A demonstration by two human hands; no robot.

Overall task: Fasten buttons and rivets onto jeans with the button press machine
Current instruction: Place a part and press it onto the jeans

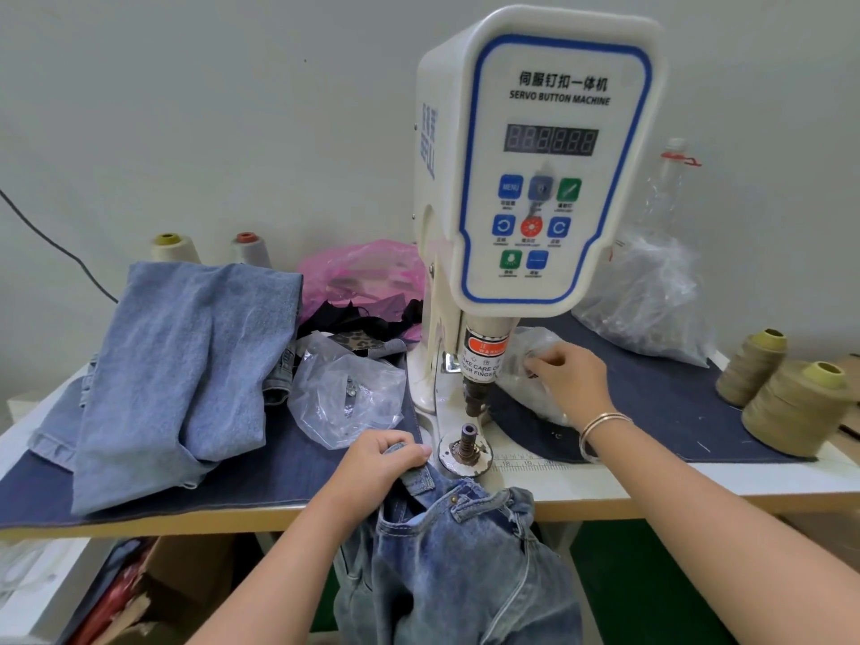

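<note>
Beside the lower die (466,446), our left hand (378,463) grips the dark blue denim jeans (458,560) at the bench (651,486) edge; our right hand (570,381) pinches a clear plastic bag (528,360).

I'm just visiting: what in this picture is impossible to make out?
- Head view: whether the right hand pinches a button; its fingertips are inside the crinkled clear bag.
- The display digits: blurred.
- The small labels under the panel buttons: too small.
- The lower jeans held by the left hand: cut off by the bottom edge.
</note>
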